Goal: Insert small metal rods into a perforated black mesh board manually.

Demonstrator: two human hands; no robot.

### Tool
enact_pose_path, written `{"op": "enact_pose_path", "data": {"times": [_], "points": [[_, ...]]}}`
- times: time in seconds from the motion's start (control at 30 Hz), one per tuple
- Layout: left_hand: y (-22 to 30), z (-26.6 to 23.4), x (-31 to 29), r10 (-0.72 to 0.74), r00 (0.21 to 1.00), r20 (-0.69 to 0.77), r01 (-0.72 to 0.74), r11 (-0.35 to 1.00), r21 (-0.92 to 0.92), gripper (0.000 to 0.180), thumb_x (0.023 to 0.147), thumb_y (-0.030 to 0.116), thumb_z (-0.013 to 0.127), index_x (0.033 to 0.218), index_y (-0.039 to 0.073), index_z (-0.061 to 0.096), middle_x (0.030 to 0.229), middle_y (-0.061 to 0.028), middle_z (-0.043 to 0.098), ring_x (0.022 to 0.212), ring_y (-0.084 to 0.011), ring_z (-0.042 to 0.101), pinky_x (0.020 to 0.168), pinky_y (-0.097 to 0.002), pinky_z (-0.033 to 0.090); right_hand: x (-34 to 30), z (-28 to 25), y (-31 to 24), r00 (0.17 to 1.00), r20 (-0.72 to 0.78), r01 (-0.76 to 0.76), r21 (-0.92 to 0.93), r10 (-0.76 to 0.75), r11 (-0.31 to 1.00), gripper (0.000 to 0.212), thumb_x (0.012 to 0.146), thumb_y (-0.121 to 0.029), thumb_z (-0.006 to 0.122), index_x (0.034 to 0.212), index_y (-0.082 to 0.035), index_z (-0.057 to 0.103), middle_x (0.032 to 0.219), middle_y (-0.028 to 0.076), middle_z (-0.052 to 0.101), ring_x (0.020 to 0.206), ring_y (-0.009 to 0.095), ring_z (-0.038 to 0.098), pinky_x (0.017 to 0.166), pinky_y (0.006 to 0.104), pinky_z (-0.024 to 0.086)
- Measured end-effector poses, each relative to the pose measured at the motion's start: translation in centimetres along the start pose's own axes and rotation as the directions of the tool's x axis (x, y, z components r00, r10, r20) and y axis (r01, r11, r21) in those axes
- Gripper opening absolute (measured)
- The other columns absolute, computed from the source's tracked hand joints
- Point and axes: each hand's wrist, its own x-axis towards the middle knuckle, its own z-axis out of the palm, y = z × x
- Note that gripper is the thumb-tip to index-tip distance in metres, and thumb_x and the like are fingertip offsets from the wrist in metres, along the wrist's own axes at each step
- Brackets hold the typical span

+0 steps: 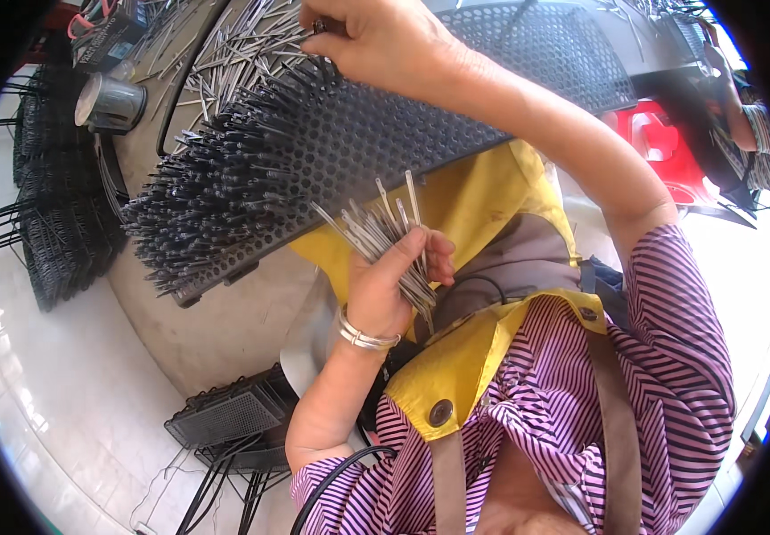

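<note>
My left hand [385, 281], with bangles at its wrist, is closed round a bundle of thin metal strips [376, 227] that fan out above the thumb. It is just in front of a black perforated board [394, 134]. The left part of that board is densely packed with upright dark pins [216, 187]. My right hand [363, 40] reaches across the board to the far end of the packed rows. Its thumb and forefinger are pinched together over a small dark thing, too hidden to name.
Loose metal strips [242, 45] lie heaped on the table behind the board. A metal tin [110, 102] stands at the left, near hanging stacks of black hooked racks [64, 232]. More black racks [233, 415] sit lower down. Another person's hand [737, 125] shows at the right, by a red plastic stool [666, 152].
</note>
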Motion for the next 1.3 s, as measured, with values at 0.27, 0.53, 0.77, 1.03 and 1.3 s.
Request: {"op": "enact_pose_path", "data": {"times": [0.27,0.53,0.77,1.03,1.3], "points": [[0.0,0.3,0.2,-0.010,0.999,-0.036,0.009,0.999,-0.031,0.021,0.081,0.016,0.056,0.086,-0.004,0.055,0.075,-0.0137,0.060,0.060,-0.0197,0.059,0.053,-0.0300,0.049,0.2,1.5,0.9,0.986,-0.058,0.155,-0.006,-0.155,0.988,0.005,0.063,0.000,0.051,0.064,0.002,0.047,0.062,0.022,0.052,0.063,0.040,0.054,0.053,0.0445,0.042],[0.0,0.3,0.2,-0.016,0.999,-0.045,0.014,0.999,-0.048,0.020,0.081,0.015,0.056,0.085,-0.004,0.056,0.075,-0.0136,0.060,0.060,-0.0193,0.059,0.052,-0.0298,0.049,-0.4,2.0,1.7,0.965,-0.119,0.233,-0.004,-0.232,0.972,0.004,0.063,0.003,0.048,0.065,0.003,0.050,0.065,0.022,0.054,0.063,0.038,0.055,0.053,0.0431,0.043],[0.0,0.2,0.2,-0.013,0.999,-0.031,0.011,0.998,-0.061,0.019,0.081,0.014,0.055,0.085,-0.004,0.055,0.075,-0.0138,0.060,0.060,-0.0192,0.059,0.053,-0.0297,0.050,-0.6,1.6,1.8,0.960,-0.159,0.231,-0.019,-0.232,0.973,0.009,0.065,0.005,0.047,0.069,0.003,0.054,0.067,0.021,0.054,0.064,0.038,0.055,0.054,0.0414,0.045],[-0.1,0.0,0.2,-0.003,0.999,-0.042,0.000,0.998,-0.064,0.018,0.081,0.014,0.055,0.086,-0.003,0.053,0.074,-0.0141,0.060,0.059,-0.0191,0.058,0.051,-0.0294,0.049,-2.0,0.6,1.7,0.986,-0.147,0.075,-0.047,-0.082,0.996,0.005,0.072,0.000,0.050,0.069,0.001,0.054,0.063,0.021,0.053,0.060,0.039,0.054,0.052,0.0417,0.044],[-0.1,0.1,0.5,0.035,0.999,-0.012,-0.036,0.995,-0.089,0.014,0.082,0.015,0.055,0.086,0.002,0.052,0.072,-0.0126,0.059,0.057,-0.0194,0.057,0.048,-0.0283,0.047,-4.4,-1.0,-1.0,0.998,-0.001,0.057,-0.269,-0.060,0.961,0.013,0.078,-0.007,0.057,0.072,0.004,0.054,0.062,0.019,0.056,0.055,0.032,0.058,0.046,0.0344,0.044]]}}
